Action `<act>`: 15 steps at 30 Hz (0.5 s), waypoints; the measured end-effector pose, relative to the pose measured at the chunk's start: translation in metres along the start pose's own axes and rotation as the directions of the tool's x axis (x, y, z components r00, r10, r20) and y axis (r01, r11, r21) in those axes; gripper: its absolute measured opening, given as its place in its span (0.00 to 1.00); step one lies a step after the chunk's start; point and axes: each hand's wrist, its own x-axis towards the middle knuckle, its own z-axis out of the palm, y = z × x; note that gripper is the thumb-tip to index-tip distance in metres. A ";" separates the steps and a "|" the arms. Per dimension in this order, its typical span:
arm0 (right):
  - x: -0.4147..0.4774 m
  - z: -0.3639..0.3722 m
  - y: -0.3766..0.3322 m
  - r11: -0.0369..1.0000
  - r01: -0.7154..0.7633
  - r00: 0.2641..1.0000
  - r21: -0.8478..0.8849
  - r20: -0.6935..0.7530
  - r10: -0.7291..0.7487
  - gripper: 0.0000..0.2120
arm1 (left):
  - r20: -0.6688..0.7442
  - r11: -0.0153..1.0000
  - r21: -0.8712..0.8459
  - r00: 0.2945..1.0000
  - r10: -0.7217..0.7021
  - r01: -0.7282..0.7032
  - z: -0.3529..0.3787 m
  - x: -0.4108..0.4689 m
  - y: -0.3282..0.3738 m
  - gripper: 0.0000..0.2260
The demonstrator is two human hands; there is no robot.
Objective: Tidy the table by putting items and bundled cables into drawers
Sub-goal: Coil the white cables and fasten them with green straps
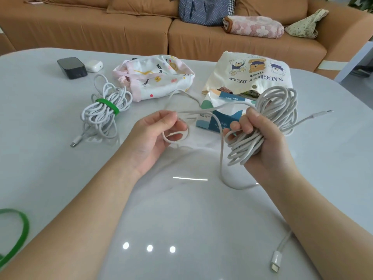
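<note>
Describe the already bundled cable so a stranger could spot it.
On the left side of the grey table, near the black charger, lies a white bundled cable. Unlike the coil in the right hand, it has a green strap round its middle.

Forearms extended forward. The left hand [159,132] pinches a cable [279,104] strand; the right hand [264,144] grips its coil.

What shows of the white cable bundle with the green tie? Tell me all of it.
The white cable bundle is a loosely coiled, smooth, plastic-looking cord cinched at its middle by a green tie. Loops splay from both sides; one plug trails toward the viewer. It lies flat on the grey table, close beside the floral pouch.
</note>
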 end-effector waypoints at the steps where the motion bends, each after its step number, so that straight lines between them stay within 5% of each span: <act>1: 0.000 0.000 0.000 1.000 0.003 1.000 0.019 -0.008 -0.003 0.19 | -0.017 0.999 -0.020 0.999 0.042 -0.042 0.001 0.000 0.000 0.05; 6: 0.000 0.001 0.001 1.000 -0.029 0.999 0.005 0.025 0.029 0.20 | -0.097 0.965 0.215 0.980 0.172 -0.149 0.001 -0.002 -0.003 0.08; 11: -0.001 -0.001 0.004 0.979 -0.167 0.985 -0.116 -0.051 0.162 0.08 | 0.097 0.782 0.589 0.978 0.182 -0.204 0.006 -0.008 -0.011 0.11; 15: -0.002 0.000 0.009 0.964 -0.200 0.980 -0.175 -0.043 0.196 0.17 | 0.131 0.732 0.659 0.985 0.114 -0.172 0.009 -0.009 -0.011 0.14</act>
